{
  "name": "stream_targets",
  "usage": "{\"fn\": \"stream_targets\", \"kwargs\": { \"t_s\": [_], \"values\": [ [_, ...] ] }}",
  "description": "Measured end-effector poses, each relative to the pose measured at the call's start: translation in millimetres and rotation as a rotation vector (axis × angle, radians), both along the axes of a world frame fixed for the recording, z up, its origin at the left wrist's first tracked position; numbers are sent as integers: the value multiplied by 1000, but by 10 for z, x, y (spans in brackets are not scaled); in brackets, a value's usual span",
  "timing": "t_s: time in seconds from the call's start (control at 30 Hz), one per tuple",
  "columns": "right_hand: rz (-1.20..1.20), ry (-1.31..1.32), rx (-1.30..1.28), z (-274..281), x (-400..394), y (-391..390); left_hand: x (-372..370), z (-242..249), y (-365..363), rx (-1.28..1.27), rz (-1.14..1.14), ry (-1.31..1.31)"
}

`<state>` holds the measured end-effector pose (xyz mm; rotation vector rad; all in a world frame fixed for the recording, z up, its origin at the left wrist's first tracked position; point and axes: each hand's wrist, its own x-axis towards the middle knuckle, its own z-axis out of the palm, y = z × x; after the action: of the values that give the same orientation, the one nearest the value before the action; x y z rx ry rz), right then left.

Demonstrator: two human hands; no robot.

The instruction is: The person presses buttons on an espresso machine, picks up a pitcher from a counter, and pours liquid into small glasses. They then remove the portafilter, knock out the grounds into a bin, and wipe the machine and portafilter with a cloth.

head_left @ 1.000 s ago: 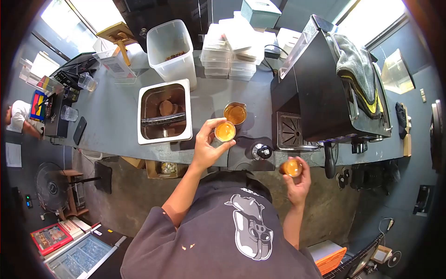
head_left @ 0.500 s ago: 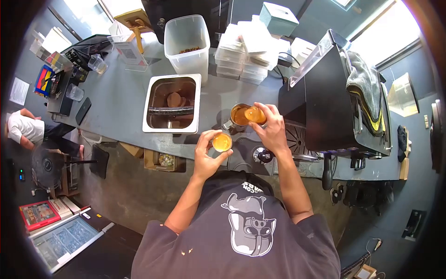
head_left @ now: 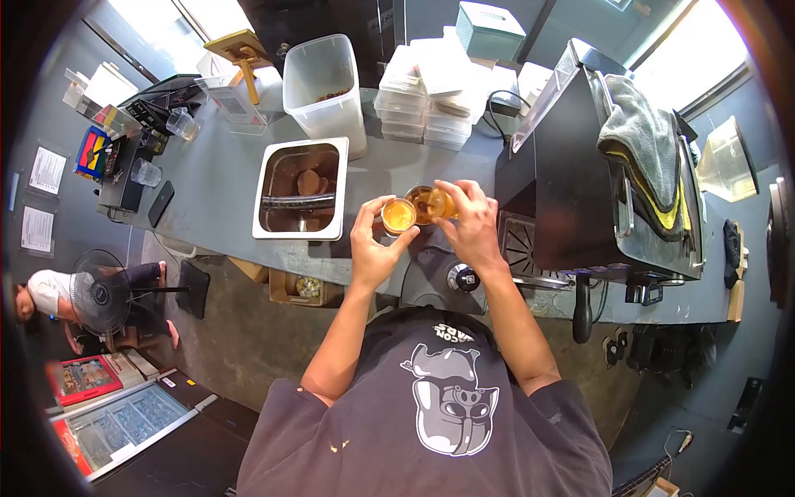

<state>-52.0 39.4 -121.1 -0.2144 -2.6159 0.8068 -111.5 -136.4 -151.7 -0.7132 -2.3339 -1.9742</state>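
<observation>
My left hand (head_left: 374, 246) is closed around a small glass (head_left: 399, 217) of golden-brown coffee, held close to the left rim of a metal pitcher (head_left: 420, 197). In my right hand (head_left: 475, 229) a second small glass (head_left: 443, 205) is tipped sideways over the pitcher's mouth, its base toward my palm. Brown liquid shows inside the pitcher, partly covered by both glasses. Below my hands, a tamper with a black knob (head_left: 464, 277) stands at the counter's front edge.
Left of my hands a steel knock box (head_left: 343, 190) with a black bar is set on the counter. Behind stand a clear plastic bin (head_left: 321, 79) and stacked plastic containers (head_left: 403, 112). An espresso machine (head_left: 571, 182) occupies the right. A person (head_left: 54, 294) is near a fan at far left.
My left hand has moved right and up, bringing its glass beside the pitcher. The right-hand glass has tipped further over the pitcher. The person at left has bent lower.
</observation>
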Motion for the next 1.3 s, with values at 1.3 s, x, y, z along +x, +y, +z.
{"fn": "stream_targets", "kwargs": {
  "t_s": [1.3],
  "values": [
    [-46, -48, -590, -274, 763, 347, 85, 189, -118, -237, -45, 211]
  ]
}}
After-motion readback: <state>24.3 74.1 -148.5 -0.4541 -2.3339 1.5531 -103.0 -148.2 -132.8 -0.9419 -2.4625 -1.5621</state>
